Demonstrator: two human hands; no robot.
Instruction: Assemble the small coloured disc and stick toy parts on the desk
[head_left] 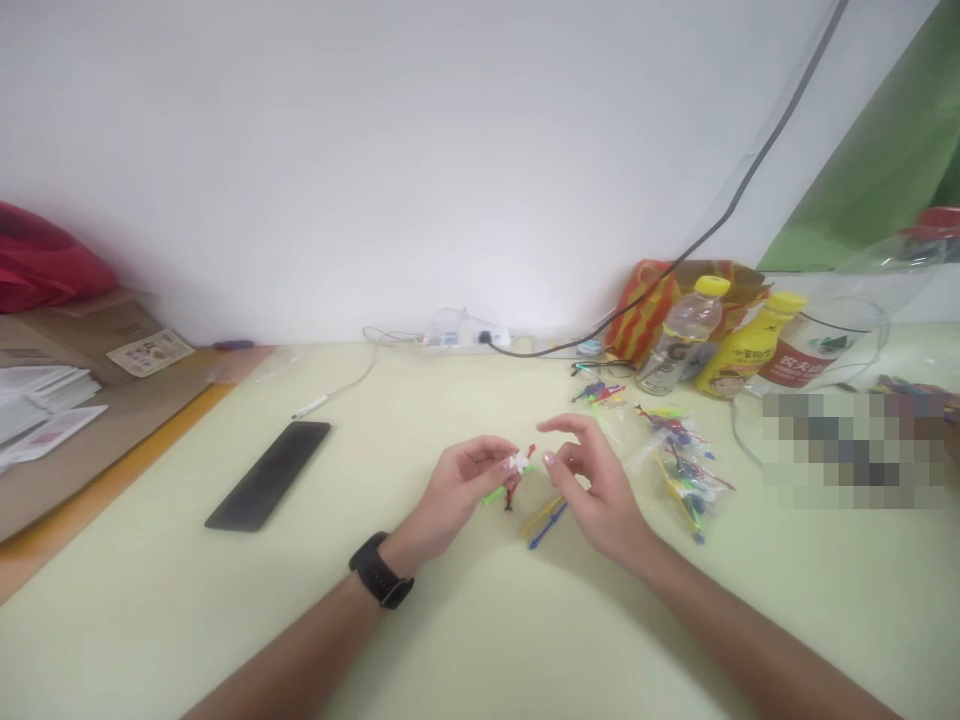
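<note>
My left hand [474,478] pinches a small white plastic connector [519,463] between thumb and fingers. A red arrow-tipped stick [513,487] and a bright green stick [493,496] cross at the connector; how they join is too small to tell. Just right of it hovers my right hand [596,490], thumb and index finger apart, nothing visible between them. Beneath the right hand, a blue arrow-tipped stick [548,527] and a yellow stick [537,517] lie on the pale table [480,640]. A black watch [381,570] is on my left wrist.
Several clear packets [686,480] of coloured plastic parts lie to the right. Behind them stand a clear bottle [679,335] and a yellow bottle [750,345]. A black phone [268,476] lies left. A power strip [465,333] with a cable sits against the wall.
</note>
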